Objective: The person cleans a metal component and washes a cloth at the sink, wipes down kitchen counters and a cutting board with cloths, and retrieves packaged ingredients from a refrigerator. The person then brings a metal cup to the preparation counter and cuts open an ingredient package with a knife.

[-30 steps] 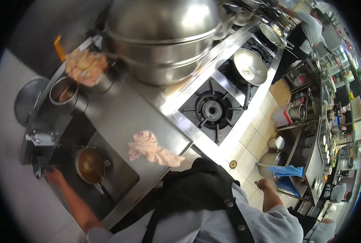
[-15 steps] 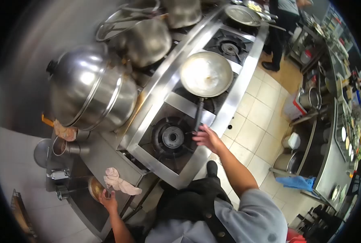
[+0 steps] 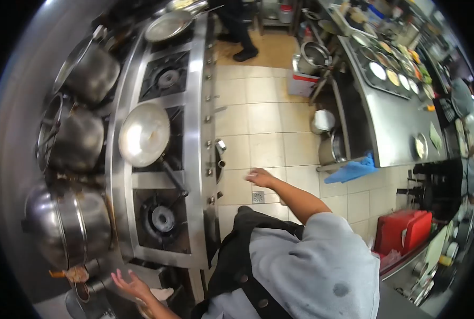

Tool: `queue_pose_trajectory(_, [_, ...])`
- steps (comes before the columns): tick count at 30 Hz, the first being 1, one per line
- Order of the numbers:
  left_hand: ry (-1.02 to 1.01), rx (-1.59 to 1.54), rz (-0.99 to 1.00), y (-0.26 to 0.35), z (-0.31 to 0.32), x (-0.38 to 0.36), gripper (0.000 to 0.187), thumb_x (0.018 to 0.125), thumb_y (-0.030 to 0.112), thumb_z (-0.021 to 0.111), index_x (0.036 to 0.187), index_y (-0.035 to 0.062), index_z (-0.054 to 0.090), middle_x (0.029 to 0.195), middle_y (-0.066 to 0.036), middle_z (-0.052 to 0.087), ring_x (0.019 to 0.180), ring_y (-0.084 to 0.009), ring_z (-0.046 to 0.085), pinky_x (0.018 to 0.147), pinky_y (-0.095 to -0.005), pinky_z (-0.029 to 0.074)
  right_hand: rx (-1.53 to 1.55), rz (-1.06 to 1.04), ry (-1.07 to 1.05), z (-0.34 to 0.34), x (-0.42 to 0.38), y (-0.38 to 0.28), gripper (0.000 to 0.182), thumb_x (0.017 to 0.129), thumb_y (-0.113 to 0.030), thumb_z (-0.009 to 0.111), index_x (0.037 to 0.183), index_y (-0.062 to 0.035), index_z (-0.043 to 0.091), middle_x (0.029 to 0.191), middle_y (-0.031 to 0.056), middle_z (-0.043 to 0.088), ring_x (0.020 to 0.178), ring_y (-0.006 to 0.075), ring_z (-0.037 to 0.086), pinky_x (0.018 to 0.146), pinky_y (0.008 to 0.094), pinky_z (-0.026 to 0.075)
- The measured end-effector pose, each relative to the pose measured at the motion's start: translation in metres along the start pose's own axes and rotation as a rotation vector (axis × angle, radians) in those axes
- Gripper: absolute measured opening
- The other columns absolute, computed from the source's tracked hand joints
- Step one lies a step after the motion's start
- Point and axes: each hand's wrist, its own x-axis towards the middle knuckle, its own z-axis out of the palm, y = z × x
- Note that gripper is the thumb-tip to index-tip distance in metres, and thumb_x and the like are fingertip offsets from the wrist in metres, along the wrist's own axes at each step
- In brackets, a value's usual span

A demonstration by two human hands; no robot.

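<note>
A frying pan [image 3: 144, 134] with a dark handle [image 3: 174, 176] sits on the middle burner of the stove. My right hand [image 3: 261, 177] is in the air over the tiled floor, right of the stove and apart from the pan handle. It is slightly blurred, its fingers loosely extended with nothing in them. Beyond the stove's near end, my left hand [image 3: 132, 284] is raised with fingers spread and holds nothing. A pale cloth [image 3: 162, 294] shows beside that wrist, partly hidden by the arm.
A bare burner [image 3: 163, 218] lies at the stove's near end. Large metal pots [image 3: 80, 135] line the left side. To the right stands a steel counter [image 3: 394, 135] with food trays, a blue cloth [image 3: 354, 169] hanging below it. A person's legs [image 3: 238, 32] appear at the far end.
My view has turned to the right. My right hand has moved from beside the pan handle to over the floor. My left hand has left the round golden-brown vessel near the cloth.
</note>
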Motion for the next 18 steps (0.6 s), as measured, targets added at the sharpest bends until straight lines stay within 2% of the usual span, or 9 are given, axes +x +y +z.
queue_pose_trajectory(1, [0.002,0.005,0.061,0.017,0.017,0.013,0.041,0.087,0.017,0.067,0.122,-0.0003,0.055,0.138,-0.014,0.044,0.127,-0.03,0.042,0.103,-0.0435,0.034,-0.154,0.106,0.214,0.043,-0.018,0.117,0.049,0.085,-0.049,0.057,0.11,-0.0064,0.064,0.103,0.0136,0.067,0.106,0.0345,0.059,0.097,0.0423,0.042])
queue_pose_trajectory(3, [-0.02,-0.087,0.177,0.064,0.041,0.034,0.039,0.09,0.014,0.063,0.124,-0.0015,0.053,0.139,-0.015,0.044,0.123,-0.0295,0.047,0.1,-0.042,0.037,-0.236,0.583,0.079,-0.025,-0.127,0.15,0.036,0.091,-0.04,0.048,0.095,-0.0113,0.071,0.106,0.0179,0.065,0.107,0.0348,0.057,0.094,0.0426,0.045])
queue_pose_trajectory(4, [-0.018,-0.129,0.195,0.076,0.054,0.038,0.039,0.09,0.014,0.062,0.125,-0.0017,0.053,0.14,-0.015,0.044,0.122,-0.0292,0.048,0.1,-0.0413,0.037,-0.594,0.408,-0.088,-0.031,-0.173,0.211,0.035,0.09,-0.038,0.05,0.094,-0.0102,0.07,0.103,0.018,0.066,0.101,0.035,0.06,0.089,0.0439,0.047])
queue_pose_trajectory(5, [-0.024,-0.145,0.192,0.097,0.061,0.034,0.039,0.09,0.014,0.062,0.125,-0.0017,0.053,0.14,-0.015,0.044,0.122,-0.0292,0.048,0.1,-0.0413,0.037,-0.644,0.466,0.033,-0.032,-0.219,0.269,0.033,0.086,-0.036,0.056,0.089,-0.0054,0.069,0.093,0.0176,0.068,0.086,0.0334,0.064,0.074,0.0455,0.052])
queue_pose_trajectory(6, [-0.041,-0.193,0.141,0.119,0.064,0.029,0.038,0.089,0.012,0.063,0.124,-0.0013,0.053,0.138,-0.016,0.045,0.119,-0.0292,0.05,0.096,-0.0394,0.041,0.018,0.905,0.566,-0.032,-0.259,0.291,0.031,0.085,-0.031,0.059,0.085,-0.0018,0.067,0.08,0.0163,0.066,0.071,0.0306,0.065,0.055,0.0421,0.052])
queue_pose_trajectory(8, [-0.07,-0.268,0.101,0.135,0.078,0.013,0.038,0.087,0.01,0.064,0.122,-0.0009,0.053,0.137,-0.017,0.045,0.116,-0.0293,0.052,0.092,-0.0375,0.045,0.16,0.956,0.461,-0.08,-0.307,0.274,0.029,0.082,-0.028,0.061,0.088,0.0004,0.065,0.083,0.0168,0.064,0.066,0.0274,0.064,0.047,0.0389,0.05])
queue_pose_trajectory(10, [-0.172,-0.019,0.216,0.105,0.104,-0.016,0.034,0.087,0.01,0.064,0.118,-0.0016,0.056,0.13,-0.016,0.052,0.111,-0.0271,0.055,0.089,-0.0347,0.047,0.197,1.07,0.74,-0.09,-0.334,0.309,0.032,0.08,-0.026,0.065,0.096,0.0016,0.062,0.089,0.0191,0.064,0.068,0.0268,0.064,0.049,0.0396,0.052])
queue_pose_trajectory(14, [-0.607,-0.34,-0.033,0.114,0.161,-0.08,0.023,0.083,0.01,0.068,0.102,-0.0016,0.062,0.109,-0.011,0.062,0.101,-0.0227,0.059,0.09,-0.0354,0.046,0.609,1.176,1.278,-0.142,-0.302,0.224,0.04,0.084,-0.022,0.065,0.115,0.0028,0.057,0.105,0.0166,0.063,0.081,0.0282,0.066,0.059,0.0383,0.054])
queue_pose_trajectory(18, [-0.932,-0.426,0.089,0.252,0.201,-0.111,0.023,0.081,0.01,0.071,0.1,0.0001,0.065,0.11,-0.013,0.064,0.105,-0.0234,0.059,0.093,-0.0353,0.045,0.806,0.922,1.237,-0.133,-0.269,0.289,0.043,0.085,-0.027,0.064,0.119,-0.0015,0.058,0.111,0.0135,0.062,0.101,0.0259,0.059,0.08,0.0405,0.05])
